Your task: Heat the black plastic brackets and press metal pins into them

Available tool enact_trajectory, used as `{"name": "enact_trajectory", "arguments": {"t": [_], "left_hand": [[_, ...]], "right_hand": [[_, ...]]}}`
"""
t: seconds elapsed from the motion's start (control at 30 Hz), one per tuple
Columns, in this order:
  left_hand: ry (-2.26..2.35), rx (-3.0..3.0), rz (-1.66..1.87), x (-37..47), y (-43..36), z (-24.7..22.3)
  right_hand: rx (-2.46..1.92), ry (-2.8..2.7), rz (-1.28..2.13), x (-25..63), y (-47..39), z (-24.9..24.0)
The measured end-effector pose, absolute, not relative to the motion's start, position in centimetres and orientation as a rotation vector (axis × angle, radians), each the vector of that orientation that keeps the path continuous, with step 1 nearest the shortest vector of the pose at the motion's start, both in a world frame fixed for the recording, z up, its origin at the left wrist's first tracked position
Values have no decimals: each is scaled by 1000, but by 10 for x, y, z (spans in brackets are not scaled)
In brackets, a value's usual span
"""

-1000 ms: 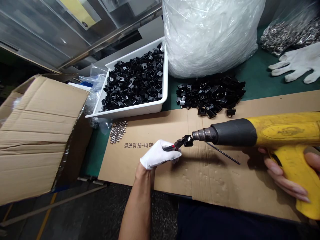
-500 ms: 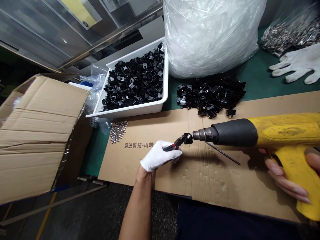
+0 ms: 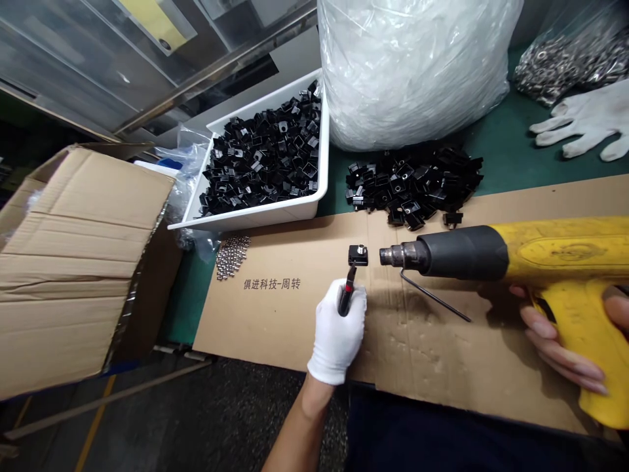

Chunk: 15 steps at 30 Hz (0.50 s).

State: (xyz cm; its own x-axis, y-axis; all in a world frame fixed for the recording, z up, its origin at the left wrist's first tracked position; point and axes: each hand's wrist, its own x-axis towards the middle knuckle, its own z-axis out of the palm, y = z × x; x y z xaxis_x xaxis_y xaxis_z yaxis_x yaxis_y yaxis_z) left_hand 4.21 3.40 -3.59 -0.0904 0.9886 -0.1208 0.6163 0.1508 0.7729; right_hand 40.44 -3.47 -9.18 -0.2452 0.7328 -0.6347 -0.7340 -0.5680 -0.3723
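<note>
Just beyond the gloved left hand (image 3: 339, 334), a small black block (image 3: 358, 257) with a silvery stud sits at the tips of the pliers (image 3: 346, 301) — the hand is closed round their handle, clear of the block itself. Whether the block touches the cardboard (image 3: 285, 334) cannot be told. The bare right hand (image 3: 557, 347) grips a yellow heat gun (image 3: 565, 252), its nozzle (image 3: 399, 254) facing the block across a short gap — a bent rod (image 3: 437, 299) lies near the nozzle, and more black parts (image 3: 415, 187) are heaped farther back.
</note>
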Motion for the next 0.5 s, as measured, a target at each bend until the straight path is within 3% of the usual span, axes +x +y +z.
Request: {"name": "enact_trajectory", "arguments": {"t": [0.5], "left_hand": [[1769, 1641, 706, 50, 31, -41]], "right_hand": [[-926, -128, 2009, 406, -34, -93]]}}
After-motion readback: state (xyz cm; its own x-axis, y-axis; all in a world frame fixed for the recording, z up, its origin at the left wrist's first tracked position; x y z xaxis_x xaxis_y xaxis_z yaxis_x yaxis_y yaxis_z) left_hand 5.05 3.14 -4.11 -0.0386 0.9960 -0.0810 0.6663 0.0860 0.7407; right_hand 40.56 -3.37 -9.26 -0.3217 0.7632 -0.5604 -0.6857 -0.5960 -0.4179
